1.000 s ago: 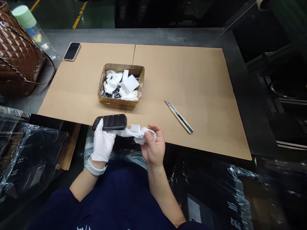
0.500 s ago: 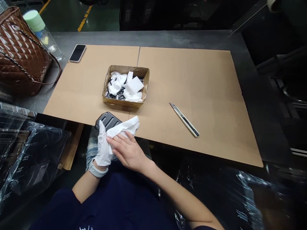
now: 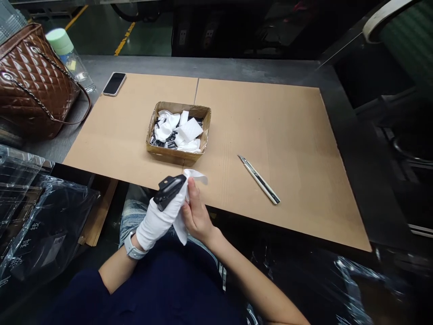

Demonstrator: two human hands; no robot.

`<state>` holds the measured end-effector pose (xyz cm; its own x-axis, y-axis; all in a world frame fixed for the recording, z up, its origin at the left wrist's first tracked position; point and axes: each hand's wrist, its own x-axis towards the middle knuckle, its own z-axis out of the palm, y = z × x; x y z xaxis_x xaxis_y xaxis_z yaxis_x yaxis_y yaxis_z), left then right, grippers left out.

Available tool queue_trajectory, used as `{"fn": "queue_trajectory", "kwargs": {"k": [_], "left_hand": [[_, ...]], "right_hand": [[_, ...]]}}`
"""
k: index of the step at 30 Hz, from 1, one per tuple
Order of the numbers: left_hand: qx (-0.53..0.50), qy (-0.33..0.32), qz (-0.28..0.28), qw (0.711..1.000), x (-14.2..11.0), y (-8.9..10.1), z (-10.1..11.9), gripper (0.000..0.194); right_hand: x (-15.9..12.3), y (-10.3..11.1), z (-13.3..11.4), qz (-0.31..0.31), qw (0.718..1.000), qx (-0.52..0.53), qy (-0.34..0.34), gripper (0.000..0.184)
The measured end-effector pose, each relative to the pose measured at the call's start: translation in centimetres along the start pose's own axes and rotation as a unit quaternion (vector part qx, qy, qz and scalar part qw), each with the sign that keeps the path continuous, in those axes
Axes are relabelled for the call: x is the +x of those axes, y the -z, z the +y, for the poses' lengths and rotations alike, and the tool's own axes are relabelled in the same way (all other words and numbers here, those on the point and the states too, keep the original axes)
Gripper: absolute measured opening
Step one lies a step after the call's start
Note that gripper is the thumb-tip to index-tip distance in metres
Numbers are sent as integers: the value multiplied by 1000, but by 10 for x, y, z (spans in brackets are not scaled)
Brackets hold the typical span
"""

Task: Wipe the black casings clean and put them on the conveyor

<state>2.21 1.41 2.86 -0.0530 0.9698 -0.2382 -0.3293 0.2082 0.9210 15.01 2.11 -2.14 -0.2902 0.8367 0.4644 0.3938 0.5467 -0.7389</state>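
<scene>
My left hand (image 3: pixel 158 220), in a white glove, grips a black ribbed device (image 3: pixel 169 190) and holds it tilted on edge just in front of the cardboard sheet (image 3: pixel 270 126). My bare right hand (image 3: pixel 195 213) presses a white cloth (image 3: pixel 184 212) against the device's far side, fingers closed on the cloth. Most of the device is hidden behind glove and cloth.
A small cardboard box (image 3: pixel 179 155) of white cloths and dark parts sits on the sheet. A utility knife (image 3: pixel 259 179) lies to its right. A phone (image 3: pixel 114 84), a brown quilted bag (image 3: pixel 35 83) and a bottle (image 3: pixel 69 56) stand at the far left. Plastic-wrapped packs (image 3: pixel 30 212) lie lower left.
The device has turned from flat to on edge in my left hand. My right hand has brought the cloth over it and now wraps it around the far side.
</scene>
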Motion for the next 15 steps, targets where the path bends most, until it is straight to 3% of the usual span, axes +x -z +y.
{"fn": "queue_trajectory", "kwargs": {"k": [5,10,12,15], "left_hand": [[86,-24,-102,991,-7,-10,14,33],[208,-50,-104,971,-8,-10,14,24],[260,-47,-95,960,-6,-9,13,13],[276,-16,-77,958,-2,-3,11,8]], "right_hand": [[0,2,-13,85,984,127,-92,48],[8,5,-23,193,956,160,-155,36],[12,6,-24,187,958,143,-164,33],[14,8,-25,127,976,124,-127,33]]}}
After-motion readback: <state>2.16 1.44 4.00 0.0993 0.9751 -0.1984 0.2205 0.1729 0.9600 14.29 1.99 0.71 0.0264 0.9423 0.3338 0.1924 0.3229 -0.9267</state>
